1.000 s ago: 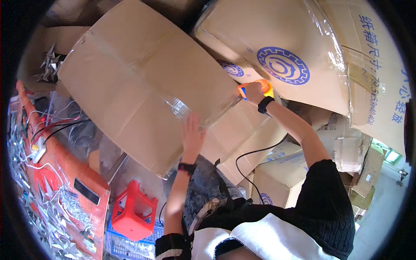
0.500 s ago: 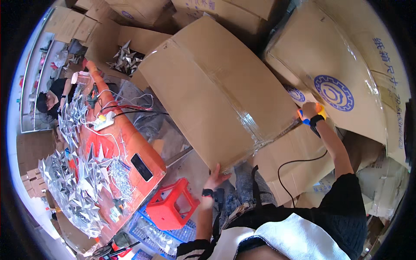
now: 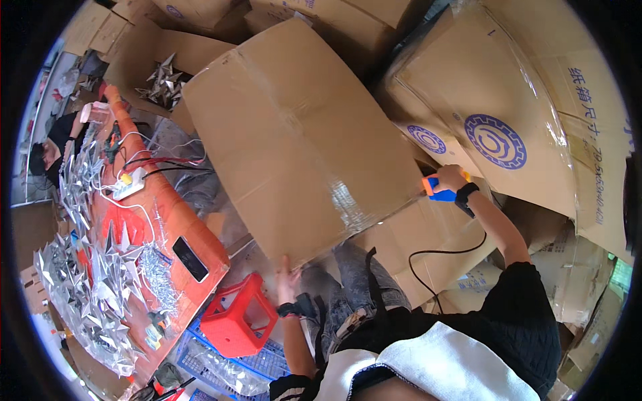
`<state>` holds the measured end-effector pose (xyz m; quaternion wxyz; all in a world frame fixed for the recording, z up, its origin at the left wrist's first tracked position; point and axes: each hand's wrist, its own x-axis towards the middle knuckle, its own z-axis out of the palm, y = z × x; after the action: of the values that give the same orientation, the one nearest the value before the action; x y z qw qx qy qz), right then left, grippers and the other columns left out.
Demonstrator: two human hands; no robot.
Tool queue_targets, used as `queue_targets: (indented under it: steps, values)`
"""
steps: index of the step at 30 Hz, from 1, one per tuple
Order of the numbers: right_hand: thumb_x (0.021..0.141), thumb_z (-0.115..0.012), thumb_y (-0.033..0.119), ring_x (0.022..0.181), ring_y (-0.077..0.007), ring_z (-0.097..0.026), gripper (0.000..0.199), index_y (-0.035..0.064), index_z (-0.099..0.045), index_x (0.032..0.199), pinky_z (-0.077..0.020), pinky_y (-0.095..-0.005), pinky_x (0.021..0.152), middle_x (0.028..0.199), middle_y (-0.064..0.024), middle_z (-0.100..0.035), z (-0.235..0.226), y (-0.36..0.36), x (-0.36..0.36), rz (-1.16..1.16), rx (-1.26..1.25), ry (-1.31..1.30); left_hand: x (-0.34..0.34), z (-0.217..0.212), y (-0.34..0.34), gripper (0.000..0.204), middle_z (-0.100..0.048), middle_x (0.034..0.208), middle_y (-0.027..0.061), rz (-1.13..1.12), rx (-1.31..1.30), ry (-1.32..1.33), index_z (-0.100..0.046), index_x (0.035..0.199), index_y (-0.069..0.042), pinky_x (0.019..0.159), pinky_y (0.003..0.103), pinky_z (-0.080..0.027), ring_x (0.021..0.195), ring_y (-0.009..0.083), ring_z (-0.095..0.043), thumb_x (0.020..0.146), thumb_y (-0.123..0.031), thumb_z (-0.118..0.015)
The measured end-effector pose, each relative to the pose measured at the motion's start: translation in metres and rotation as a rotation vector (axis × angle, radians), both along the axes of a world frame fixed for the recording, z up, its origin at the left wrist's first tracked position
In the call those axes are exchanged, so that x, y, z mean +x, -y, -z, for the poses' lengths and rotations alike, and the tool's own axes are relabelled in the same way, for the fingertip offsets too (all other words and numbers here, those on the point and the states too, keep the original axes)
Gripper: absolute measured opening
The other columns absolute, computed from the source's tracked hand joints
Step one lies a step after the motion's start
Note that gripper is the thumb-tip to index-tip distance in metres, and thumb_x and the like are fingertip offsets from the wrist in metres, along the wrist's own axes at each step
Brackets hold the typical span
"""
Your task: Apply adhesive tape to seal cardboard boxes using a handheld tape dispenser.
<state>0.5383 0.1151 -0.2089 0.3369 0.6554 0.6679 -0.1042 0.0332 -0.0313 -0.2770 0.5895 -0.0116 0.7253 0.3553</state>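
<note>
A large brown cardboard box lies in front of me, clear tape running along its middle seam and over the near edge. My left hand, a little blurred, rests at the box's near left corner with its fingers stretched out along the side. At the box's right corner, my right hand is closed around a blue-and-orange handheld tool, whose exact kind is partly hidden by the fingers. The tool's orange end is close to the box's edge; I cannot tell whether it touches. Beneath the box shows another cardboard piece.
To the left, an orange-covered table bears silver stars, a phone and a power strip. A red stool stands nearby. Taped boxes crowd the right; a black cable curves below my right arm. Another person sits beyond the table.
The whole scene has shifted left in view. My right hand has turned slightly, so more of the tool's blue side shows. My left hand has slid a little along the box's near edge.
</note>
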Motion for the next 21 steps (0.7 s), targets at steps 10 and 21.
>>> queue_targets:
  steps: [10,21]
  values:
    - [0.048,-0.065,0.047,0.066,-0.0271,-0.059,0.048,0.0055,-0.063,0.073,-0.0446,-0.0395,0.053,0.068,-0.0125,-0.060,-0.003,0.055,-0.028,-0.105,-0.043,-0.336,-0.055,0.012,0.025,0.047,-0.050,0.079,0.0033,-0.052,0.017,-0.139,-0.041,0.102,-0.012,0.053,0.027,-0.046,0.064,0.0218,-0.060,0.072,-0.040,-0.064]
    - [0.048,-0.066,0.045,0.062,-0.0272,-0.060,0.045,0.0048,-0.064,0.070,-0.0457,-0.0385,0.050,0.065,-0.0128,-0.060,-0.001,0.055,-0.016,-0.007,-0.100,-0.245,0.039,-0.032,-0.057,0.053,-0.042,0.116,0.0173,0.920,0.548,-1.432,-0.038,0.119,-0.003,0.093,0.041,-0.028,0.111,0.0303,-0.035,0.074,-0.022,-0.058]
